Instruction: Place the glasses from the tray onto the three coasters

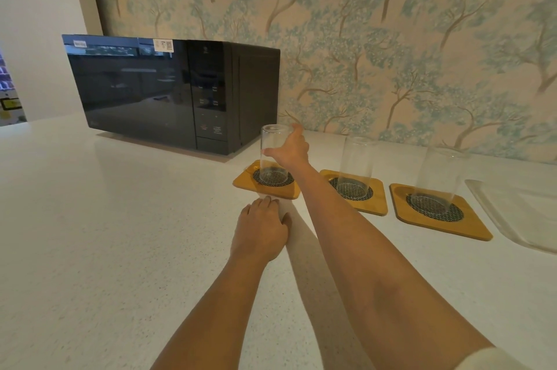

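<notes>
A white speckled worktop point(105, 234) fills the lower field, backed by a wall papered with a blue-green tree pattern point(391, 38). A black microwave oven point(168, 92) stands at the rear left of the worktop, its glossy door facing forward. At the far right edge lies a clear, shallow tray point(518, 213), with no glass visible in the part that shows. Three square wooden coasters with dark round mesh insets sit in a row between oven and tray: the left coaster point(266, 186), the middle coaster point(358, 192) and the right coaster point(443, 213), each apart from its neighbour. Each coaster carries one clear cylindrical glass standing on the mesh inset: the left glass point(272, 155), the middle glass point(357, 164) and the right glass point(437, 176). All three appear inverted, the closed base uppermost, though the transparency makes this hard to confirm. The right hand point(291, 149) reaches forward across the row and is curled around the upper half of the left glass, thumb on the near side and fingers behind it. The left hand point(260, 228) rests palm down on the worktop, fingers extended flat and holding nothing, its fingertips just short of the left coaster's near edge. A pale sleeve point(494, 359) shows at the lower right.
</notes>
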Available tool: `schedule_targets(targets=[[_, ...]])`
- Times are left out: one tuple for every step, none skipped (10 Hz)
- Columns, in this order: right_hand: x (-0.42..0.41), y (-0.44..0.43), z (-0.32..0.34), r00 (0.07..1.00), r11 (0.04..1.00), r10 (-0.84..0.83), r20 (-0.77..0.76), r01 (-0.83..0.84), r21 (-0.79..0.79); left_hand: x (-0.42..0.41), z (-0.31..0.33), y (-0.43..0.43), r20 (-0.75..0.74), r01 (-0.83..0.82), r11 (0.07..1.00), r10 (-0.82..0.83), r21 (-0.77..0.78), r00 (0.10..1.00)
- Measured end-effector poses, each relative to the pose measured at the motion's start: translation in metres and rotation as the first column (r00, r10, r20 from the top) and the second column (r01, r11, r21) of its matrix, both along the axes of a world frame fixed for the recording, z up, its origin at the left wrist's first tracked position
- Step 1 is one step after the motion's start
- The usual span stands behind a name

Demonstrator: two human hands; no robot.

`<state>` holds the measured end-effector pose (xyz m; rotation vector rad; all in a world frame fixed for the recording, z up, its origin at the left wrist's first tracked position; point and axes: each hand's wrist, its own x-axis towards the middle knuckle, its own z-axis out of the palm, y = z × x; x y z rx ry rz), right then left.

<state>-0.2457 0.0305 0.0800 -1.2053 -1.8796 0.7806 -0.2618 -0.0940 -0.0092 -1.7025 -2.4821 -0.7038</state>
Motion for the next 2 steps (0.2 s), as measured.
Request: schedule_targets(targets=[[0.014,-0.008,-0.001,0.999,1.000,-0.014,0.037,0.015,-0.013,0.001,-0.002,-0.004,-0.020,0.012,1.000,-0.012,0.009,1.000],[0.034,-0.009,-0.007,0.994,0.999,-0.050,0.098,0.051,-0.009,0.000,0.000,-0.003,-0.026,0.030,0.999,-0.030,0.021,0.999]])
